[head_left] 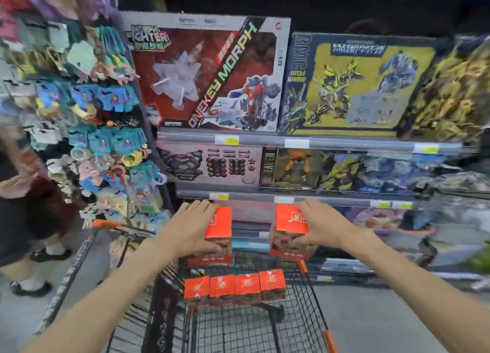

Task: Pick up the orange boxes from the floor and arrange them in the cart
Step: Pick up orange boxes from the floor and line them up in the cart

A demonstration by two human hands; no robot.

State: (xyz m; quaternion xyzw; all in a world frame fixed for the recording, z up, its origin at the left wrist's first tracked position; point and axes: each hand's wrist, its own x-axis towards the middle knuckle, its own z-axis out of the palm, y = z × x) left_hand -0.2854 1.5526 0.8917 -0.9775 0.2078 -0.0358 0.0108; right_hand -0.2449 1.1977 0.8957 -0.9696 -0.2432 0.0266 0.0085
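My left hand (189, 226) grips an orange box (219, 226) from its left side, held above the far end of the black wire cart (305, 323). My right hand (322, 226) grips a second orange box (289, 228) from its right side, at the same height. A gap separates the two held boxes. Below them, a row of several orange boxes (234, 287) stands side by side inside the cart, near its far wall.
Store shelves (305, 141) with large toy boxes rise right behind the cart. A rack of hanging keychains and small toys (87, 119) stands at the left. A person in dark clothes and black shoes (29, 246) stands at the far left on the grey floor.
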